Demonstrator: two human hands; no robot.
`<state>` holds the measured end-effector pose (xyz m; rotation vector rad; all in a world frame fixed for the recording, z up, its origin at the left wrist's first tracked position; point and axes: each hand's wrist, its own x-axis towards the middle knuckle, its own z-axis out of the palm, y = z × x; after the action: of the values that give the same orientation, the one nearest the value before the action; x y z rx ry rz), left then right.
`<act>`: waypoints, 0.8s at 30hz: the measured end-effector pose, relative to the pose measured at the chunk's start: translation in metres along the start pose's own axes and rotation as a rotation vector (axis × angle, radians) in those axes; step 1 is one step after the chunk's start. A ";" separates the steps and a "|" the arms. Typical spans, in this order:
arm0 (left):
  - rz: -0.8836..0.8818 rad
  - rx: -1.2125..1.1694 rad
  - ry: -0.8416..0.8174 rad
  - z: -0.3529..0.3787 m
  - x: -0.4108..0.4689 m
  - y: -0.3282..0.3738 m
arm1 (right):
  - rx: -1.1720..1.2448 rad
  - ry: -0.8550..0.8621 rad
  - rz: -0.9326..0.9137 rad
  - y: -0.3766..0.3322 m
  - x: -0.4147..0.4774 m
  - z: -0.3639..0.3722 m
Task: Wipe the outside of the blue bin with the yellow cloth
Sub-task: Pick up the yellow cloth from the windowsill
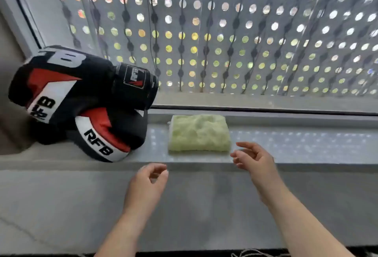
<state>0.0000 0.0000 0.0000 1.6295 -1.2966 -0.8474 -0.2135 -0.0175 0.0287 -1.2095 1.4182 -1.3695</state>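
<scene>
A folded pale yellow cloth (198, 133) lies flat on the grey window sill (296, 142), close to the glass. My right hand (253, 159) hovers just off the cloth's near right corner, fingers apart and curled, holding nothing. My left hand (150, 183) hangs lower, in front of the sill's front edge and below the cloth's left side, fingers loosely curved and empty. Neither hand touches the cloth. No blue bin is in view.
Two black, red and white boxing gloves (81, 101) are stacked on the sill's left end, close to the cloth. Behind the sill stands a window with a perforated metal screen (225, 32). A grey wall face (61, 205) drops below the sill.
</scene>
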 end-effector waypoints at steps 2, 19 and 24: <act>0.045 0.087 0.009 0.009 0.037 0.005 | -0.148 0.039 -0.013 -0.003 0.036 0.012; -0.216 0.157 -0.068 0.060 0.137 0.029 | -0.659 -0.137 0.304 0.023 0.147 0.036; -0.207 -0.180 -0.103 0.059 0.126 0.034 | -0.105 -0.175 0.252 0.017 0.142 0.017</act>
<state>-0.0374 -0.1380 0.0079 1.6117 -1.0982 -1.1531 -0.2292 -0.1601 0.0194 -1.1422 1.4754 -1.0047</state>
